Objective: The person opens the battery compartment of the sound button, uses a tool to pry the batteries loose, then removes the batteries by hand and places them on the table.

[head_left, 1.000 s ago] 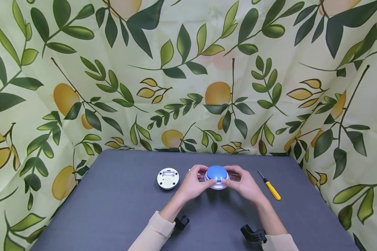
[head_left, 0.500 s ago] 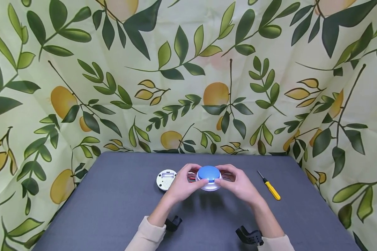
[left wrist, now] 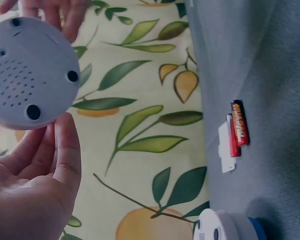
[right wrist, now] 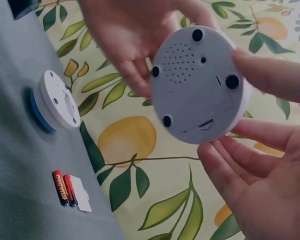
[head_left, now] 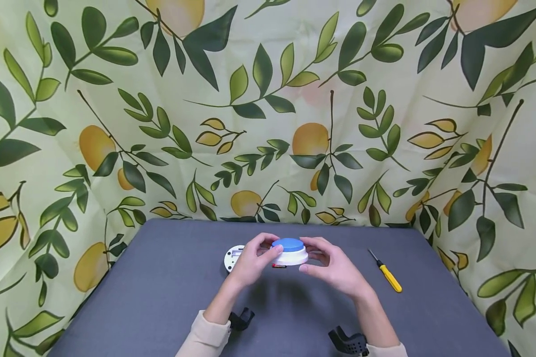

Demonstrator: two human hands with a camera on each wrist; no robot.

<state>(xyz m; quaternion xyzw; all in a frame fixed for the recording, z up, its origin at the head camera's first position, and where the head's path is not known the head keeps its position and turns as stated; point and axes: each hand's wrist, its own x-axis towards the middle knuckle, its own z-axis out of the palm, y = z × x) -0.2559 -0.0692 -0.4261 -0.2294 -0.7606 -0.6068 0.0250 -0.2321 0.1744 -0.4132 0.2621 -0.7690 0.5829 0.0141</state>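
Note:
A round white push button [head_left: 290, 255] with a blue domed top is held up over the table between both hands. Its pale underside [right wrist: 190, 95] shows speaker holes, dark round feet and a closed battery cover. My left hand [head_left: 247, 265] grips the left side, thumb across the front rim. My right hand [head_left: 339, 267] curves its fingers round the right side; its thumb stands lower, just off the front rim in the head view. Another such button [right wrist: 60, 102] lies upside down on the table, its battery compartment open, partly hidden by my left hand in the head view.
Red-and-black batteries [right wrist: 64, 189] lie beside a small white battery cover [right wrist: 81, 194] on the grey table [head_left: 161, 297]. To the right lies a yellow-handled screwdriver [head_left: 389, 277]. A leaf-and-fruit patterned cloth [head_left: 268, 124] encloses the back and sides.
Both hands have carried the button a little to the left. The right thumb has come off the button's front and dropped lower, and the button now shows more of its white side.

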